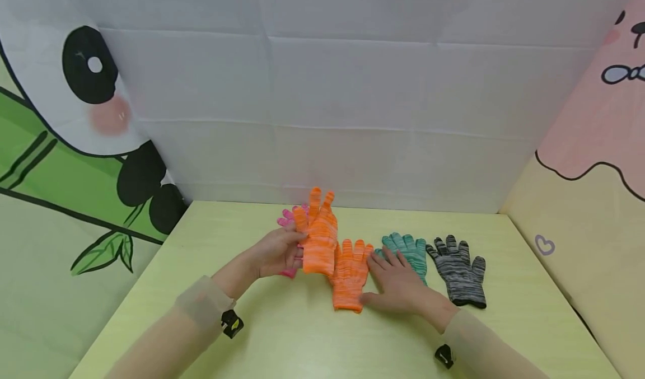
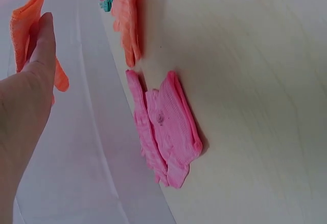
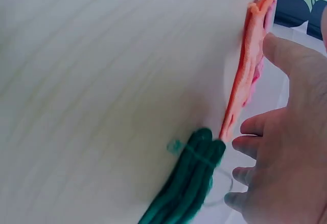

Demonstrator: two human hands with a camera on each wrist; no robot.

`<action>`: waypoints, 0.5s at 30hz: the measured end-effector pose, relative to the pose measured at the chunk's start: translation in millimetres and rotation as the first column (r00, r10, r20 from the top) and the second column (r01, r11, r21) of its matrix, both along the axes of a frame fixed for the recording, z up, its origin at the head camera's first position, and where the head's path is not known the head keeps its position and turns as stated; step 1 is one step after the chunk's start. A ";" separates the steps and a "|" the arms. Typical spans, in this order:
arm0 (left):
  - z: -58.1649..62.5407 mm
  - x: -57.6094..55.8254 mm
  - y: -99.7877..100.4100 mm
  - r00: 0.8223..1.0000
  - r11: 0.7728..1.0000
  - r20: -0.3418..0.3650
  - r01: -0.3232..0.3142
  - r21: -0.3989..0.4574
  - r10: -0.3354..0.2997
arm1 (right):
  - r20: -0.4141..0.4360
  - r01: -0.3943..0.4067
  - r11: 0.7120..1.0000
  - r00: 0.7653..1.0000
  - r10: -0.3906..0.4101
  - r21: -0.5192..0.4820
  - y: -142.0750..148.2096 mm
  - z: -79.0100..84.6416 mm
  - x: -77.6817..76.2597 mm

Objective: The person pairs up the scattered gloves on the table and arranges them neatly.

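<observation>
One orange glove is up, pinched by the left hand; the right hand, fingers extended, perhaps touches its mate; we see pink gloves, green glove, grey glove unlifted.

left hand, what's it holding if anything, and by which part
The left hand holds the raised orange glove by its side edge, near the cuff.

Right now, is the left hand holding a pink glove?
No, the left hand holds an orange glove, raised off the table.
</observation>
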State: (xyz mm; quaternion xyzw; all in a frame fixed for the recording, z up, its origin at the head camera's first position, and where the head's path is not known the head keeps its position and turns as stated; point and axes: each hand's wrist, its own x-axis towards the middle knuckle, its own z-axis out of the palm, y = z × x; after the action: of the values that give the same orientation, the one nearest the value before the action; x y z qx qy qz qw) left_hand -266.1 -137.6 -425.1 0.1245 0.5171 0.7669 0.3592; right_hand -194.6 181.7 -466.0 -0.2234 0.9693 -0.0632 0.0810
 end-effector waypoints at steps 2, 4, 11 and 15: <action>-2.2 2.7 6.3 1.000 1.000 0.000 -0.005 -0.009 0.005 | -0.021 0.004 1.000 1.000 -0.004 0.013 4.1 2.4 1.3; -5.2 4.8 12.2 1.000 1.000 -0.002 -0.010 -0.018 0.010 | -0.045 0.009 1.000 0.999 -0.008 0.023 8.2 4.4 2.3; -14.5 11.5 31.8 0.999 0.999 0.023 -0.035 -0.027 0.036 | -0.066 0.039 0.998 0.997 -0.042 -0.049 25.9 8.0 6.4; -21.2 15.6 43.8 0.998 0.999 0.042 -0.041 -0.034 0.042 | -0.103 0.051 0.996 0.993 -0.059 -0.077 34.7 8.6 9.2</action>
State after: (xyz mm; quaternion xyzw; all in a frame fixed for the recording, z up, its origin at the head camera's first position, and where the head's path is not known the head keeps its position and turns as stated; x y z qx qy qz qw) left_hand -250.5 -93.7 -446.3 0.0911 0.5243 0.7681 0.3562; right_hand -185.4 216.4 -457.4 -0.2025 0.9750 -0.0898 0.0198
